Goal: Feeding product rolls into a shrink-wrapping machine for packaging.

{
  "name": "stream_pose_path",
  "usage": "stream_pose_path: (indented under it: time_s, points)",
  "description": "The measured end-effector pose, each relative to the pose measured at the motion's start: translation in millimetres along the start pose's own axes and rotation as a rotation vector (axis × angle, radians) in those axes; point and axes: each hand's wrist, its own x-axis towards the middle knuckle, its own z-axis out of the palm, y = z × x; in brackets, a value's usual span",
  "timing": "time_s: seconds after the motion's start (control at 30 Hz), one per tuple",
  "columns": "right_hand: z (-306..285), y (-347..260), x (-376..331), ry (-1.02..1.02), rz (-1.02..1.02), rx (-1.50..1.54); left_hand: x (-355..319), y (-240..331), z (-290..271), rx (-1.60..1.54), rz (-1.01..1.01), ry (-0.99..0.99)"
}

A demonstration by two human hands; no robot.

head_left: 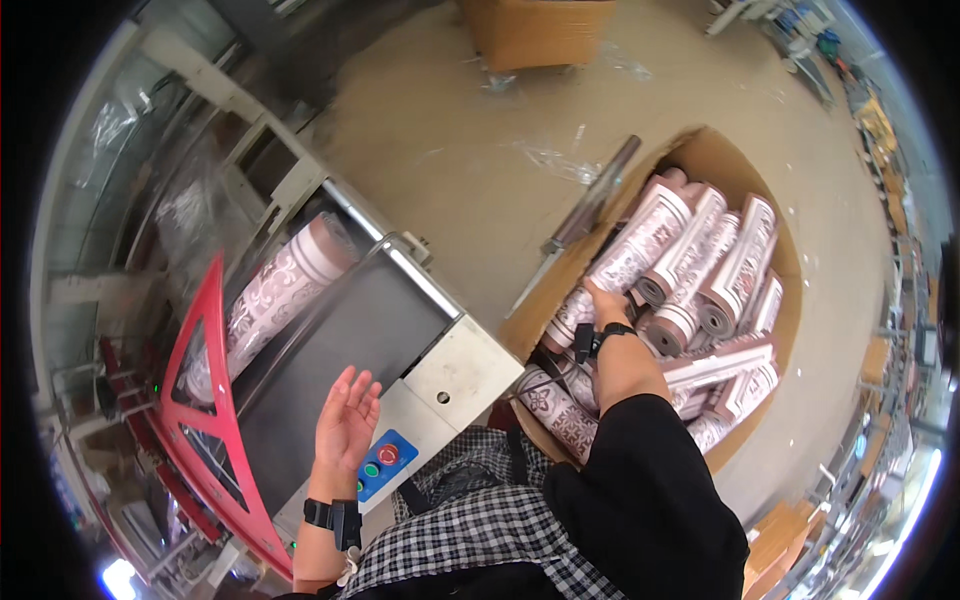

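Observation:
My right hand (606,303) reaches into a large cardboard box (788,235) and grips the side of a long rolled mat (640,238), pink and white with a floral pattern. Part of its fingers is hidden behind the roll. Several similar rolls lie around it, some showing brown spiral ends. Raised over the edge of a machine, my left hand (346,420) is empty, palm upward, fingers apart. Beside it is the machine's dark conveyor belt (350,350). Another rolled mat (290,275), with a glossy surface, lies on the machine beyond the belt.
A red slotted frame (215,330) curves along the machine's left side. A blue control panel (388,465) with red and green buttons sits close to my left wrist. Another cardboard box (540,35) stands at the far side, and plastic scraps (555,160) litter the floor.

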Motion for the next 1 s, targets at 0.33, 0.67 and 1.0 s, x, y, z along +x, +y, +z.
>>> stream_pose_path:
  time_s: [0.33,0.67,1.0]
  points:
    - [-62.4,23.7,22.1,-0.723,-0.247,0.395,0.9,-9.8,16.2,0.093,-0.051,-0.130]
    - [-193.6,66.9,-119.3,-0.810,-0.712,0.349,20.5,-31.6,71.3,0.467,-0.189,-0.777]
    - [-157.4,12.0,-220.9,-1.613,-0.681,-0.242,32.0,-47.6,102.8,-0.429,-0.294,-1.369]
